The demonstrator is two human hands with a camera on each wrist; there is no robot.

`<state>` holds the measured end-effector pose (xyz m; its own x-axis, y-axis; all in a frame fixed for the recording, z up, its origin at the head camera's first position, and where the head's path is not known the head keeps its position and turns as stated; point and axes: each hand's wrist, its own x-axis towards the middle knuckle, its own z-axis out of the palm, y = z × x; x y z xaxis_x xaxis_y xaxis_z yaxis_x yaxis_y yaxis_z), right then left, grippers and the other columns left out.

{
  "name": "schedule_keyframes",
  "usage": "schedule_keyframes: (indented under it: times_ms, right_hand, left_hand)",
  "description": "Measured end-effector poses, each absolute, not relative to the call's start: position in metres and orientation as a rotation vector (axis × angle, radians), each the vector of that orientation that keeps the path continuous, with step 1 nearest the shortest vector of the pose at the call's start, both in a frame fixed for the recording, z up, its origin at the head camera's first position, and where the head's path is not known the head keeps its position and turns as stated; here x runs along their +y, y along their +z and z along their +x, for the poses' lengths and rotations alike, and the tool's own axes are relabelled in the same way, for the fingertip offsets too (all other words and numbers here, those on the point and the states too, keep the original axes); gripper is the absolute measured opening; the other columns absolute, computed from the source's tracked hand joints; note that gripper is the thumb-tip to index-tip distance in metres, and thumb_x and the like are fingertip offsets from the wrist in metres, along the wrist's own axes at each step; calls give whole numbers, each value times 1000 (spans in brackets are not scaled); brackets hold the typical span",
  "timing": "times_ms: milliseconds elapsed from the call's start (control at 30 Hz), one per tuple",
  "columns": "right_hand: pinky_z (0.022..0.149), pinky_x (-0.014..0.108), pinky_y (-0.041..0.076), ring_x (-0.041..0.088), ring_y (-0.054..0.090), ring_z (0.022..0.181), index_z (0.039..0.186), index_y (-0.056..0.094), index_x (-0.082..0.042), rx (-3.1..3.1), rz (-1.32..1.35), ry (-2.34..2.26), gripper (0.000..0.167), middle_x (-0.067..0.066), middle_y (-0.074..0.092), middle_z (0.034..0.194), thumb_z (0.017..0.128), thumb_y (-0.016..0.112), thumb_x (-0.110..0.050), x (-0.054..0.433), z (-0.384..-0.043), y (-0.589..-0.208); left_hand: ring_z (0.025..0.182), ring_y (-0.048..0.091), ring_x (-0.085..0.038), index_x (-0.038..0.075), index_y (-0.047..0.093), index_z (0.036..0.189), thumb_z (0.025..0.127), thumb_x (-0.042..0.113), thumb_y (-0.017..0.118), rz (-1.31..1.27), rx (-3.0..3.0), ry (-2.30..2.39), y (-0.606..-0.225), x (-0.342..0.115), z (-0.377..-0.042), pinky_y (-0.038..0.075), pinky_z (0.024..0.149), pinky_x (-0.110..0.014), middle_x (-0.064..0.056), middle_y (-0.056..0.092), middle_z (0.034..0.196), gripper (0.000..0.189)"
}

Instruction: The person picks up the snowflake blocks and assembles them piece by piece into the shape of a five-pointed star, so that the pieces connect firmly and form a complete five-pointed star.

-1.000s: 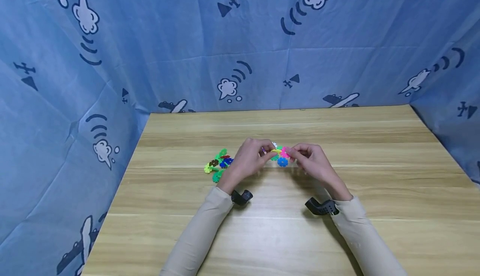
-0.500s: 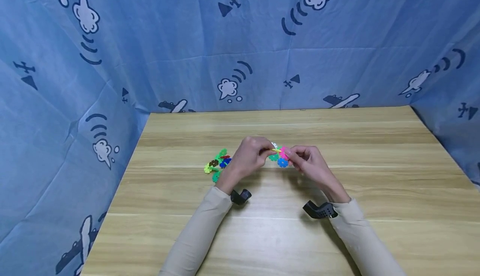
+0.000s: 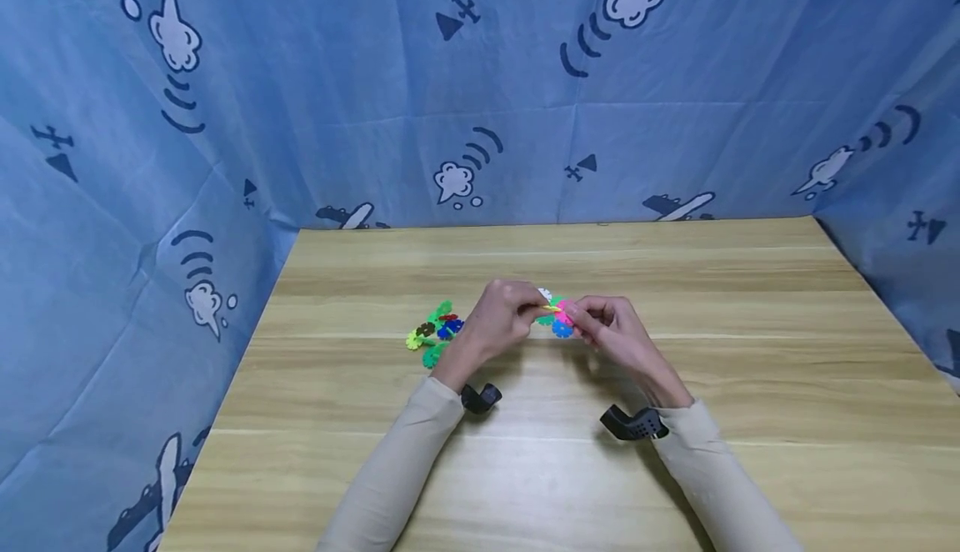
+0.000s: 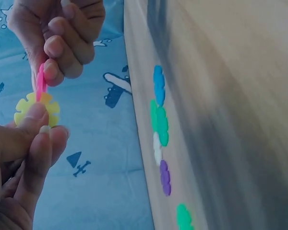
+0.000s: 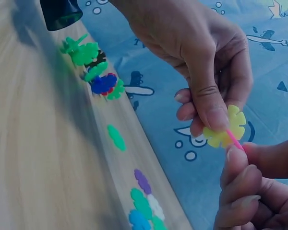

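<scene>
My left hand [image 3: 497, 318] pinches a yellow snowflake building disc [image 5: 236, 122] between thumb and fingers. Across from it, my right hand [image 3: 624, 337] pinches a pink snowflake disc [image 4: 40, 86]. The pink disc stands edge-on to the yellow one, and their edges meet at the notches in both wrist views. Fingers cover part of each disc. Both are held up over the table. Below the hands lie loose flat discs: a blue one [image 4: 159, 85], green ones [image 4: 162, 125], a white one [image 4: 157, 149] and a purple one [image 4: 165, 178].
Left of the left hand sits a group of several discs, among them a dark blue one [image 5: 104, 84], a brown one [image 3: 425, 329] and a lime one [image 3: 413, 340]. The wooden table [image 3: 540, 469] ends at a blue patterned curtain [image 3: 510, 77]. Each wrist wears a black camera mount [image 3: 634, 424].
The yellow disc has turned from lying flatter to edge-on in the head view. Both hands stay close together, pinching their discs; the right hand has shifted slightly left.
</scene>
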<state>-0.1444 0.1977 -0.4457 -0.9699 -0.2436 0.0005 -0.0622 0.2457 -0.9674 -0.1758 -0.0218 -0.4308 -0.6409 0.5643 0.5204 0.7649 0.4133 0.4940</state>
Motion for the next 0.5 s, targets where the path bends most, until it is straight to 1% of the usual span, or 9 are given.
schedule_keyframes:
  times_ms: [100, 167, 267, 333, 367, 433, 500]
  right_hand:
    - [44, 22, 34, 5, 44, 54, 97, 66, 12, 2367, -271, -1827, 42, 5, 60, 68, 108, 59, -29, 194, -144, -447]
    - [44, 23, 35, 6, 43, 53, 96, 67, 10, 2394, -257, -1814, 45, 6, 59, 68, 108, 58, -33, 190, -144, -448]
    - [42, 24, 37, 8, 45, 52, 97, 68, 7, 2450, -217, -1805, 54, 10, 61, 73, 111, 49, -42, 186, -146, -452]
    - [42, 26, 39, 12, 49, 51, 99, 70, 5, 2526, -179, -1777, 60, 14, 64, 78, 112, 41, -46, 186, -147, -457]
    - [42, 26, 41, 13, 51, 52, 100, 71, 4, 2583, -163, -1739, 60, 16, 65, 80, 113, 40, -46, 187, -147, -460]
    - [48, 25, 46, 15, 58, 58, 105, 72, 2, 2719, -150, -1604, 53, 17, 69, 85, 112, 44, -42, 189, -148, -465]
    - [56, 25, 49, 17, 63, 66, 109, 72, 2, 2835, -153, -1435, 42, 17, 72, 89, 110, 54, -36, 192, -148, -470]
  left_hand:
    - [71, 70, -12, 3, 81, 93, 94, 6, 77, -1140, -2423, -1064, -430, -26, -177, 54, 68, -12, -7, 79, 86, 5]
    - [70, 67, -11, 4, 81, 94, 94, 8, 76, -1114, -2444, -1067, -429, -29, -178, 52, 66, -12, -7, 79, 87, 6]
    - [67, 63, -9, 5, 80, 95, 96, 11, 76, -1073, -2472, -1085, -428, -33, -180, 50, 62, -12, -5, 78, 86, 8]
    - [67, 63, -7, 5, 80, 97, 96, 12, 76, -1052, -2483, -1103, -428, -34, -182, 51, 62, -11, -5, 78, 85, 8]
    - [67, 63, -7, 5, 80, 97, 96, 12, 76, -1042, -2485, -1118, -427, -35, -182, 52, 62, -11, -5, 78, 85, 9]
    - [68, 64, -8, 5, 80, 98, 95, 12, 77, -1023, -2484, -1150, -427, -36, -184, 53, 63, -11, -5, 77, 84, 8]
    - [69, 65, -9, 4, 80, 98, 94, 10, 77, -1002, -2479, -1172, -426, -36, -185, 54, 63, -12, -5, 76, 84, 7]
